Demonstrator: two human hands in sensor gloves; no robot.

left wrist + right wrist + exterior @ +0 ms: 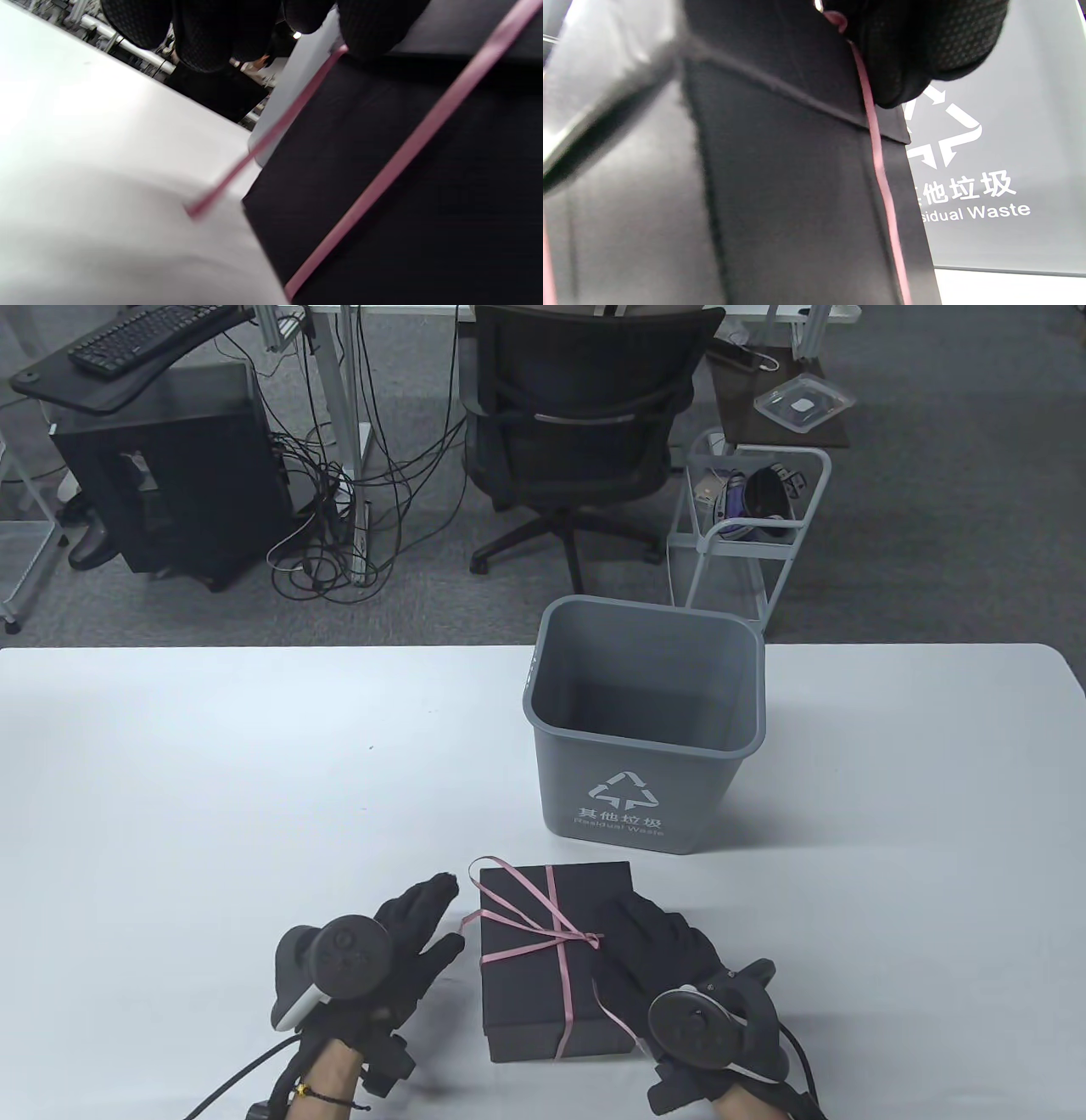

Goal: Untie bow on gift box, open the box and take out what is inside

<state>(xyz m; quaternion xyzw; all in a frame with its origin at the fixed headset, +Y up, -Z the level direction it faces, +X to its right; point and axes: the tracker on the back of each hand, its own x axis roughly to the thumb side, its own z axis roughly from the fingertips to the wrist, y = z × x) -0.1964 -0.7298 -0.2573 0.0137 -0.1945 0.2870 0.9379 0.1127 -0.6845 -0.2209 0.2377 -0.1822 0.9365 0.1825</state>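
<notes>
A black gift box (530, 993) lies near the table's front edge, bound crosswise by a thin pink ribbon (543, 918) knotted right of its middle. One long ribbon loop reaches the far left corner. My left hand (416, 929) lies just left of the box, fingers straight. Its thumb tip touches a loose ribbon tail (263, 142) at the box's edge (382, 169). My right hand (649, 959) rests flat on the box's right half, fingertips beside the knot. A ribbon tail runs under it, and the ribbon (878, 169) drops past its fingers (925, 46). The lid is on.
A grey waste bin (645, 734) stands just behind the box, its printed front (988, 178) close to my right hand. The white table (170, 780) stretches wide to the left and right. Beyond its far edge are an office chair (577, 432) and a wire cart (747, 534).
</notes>
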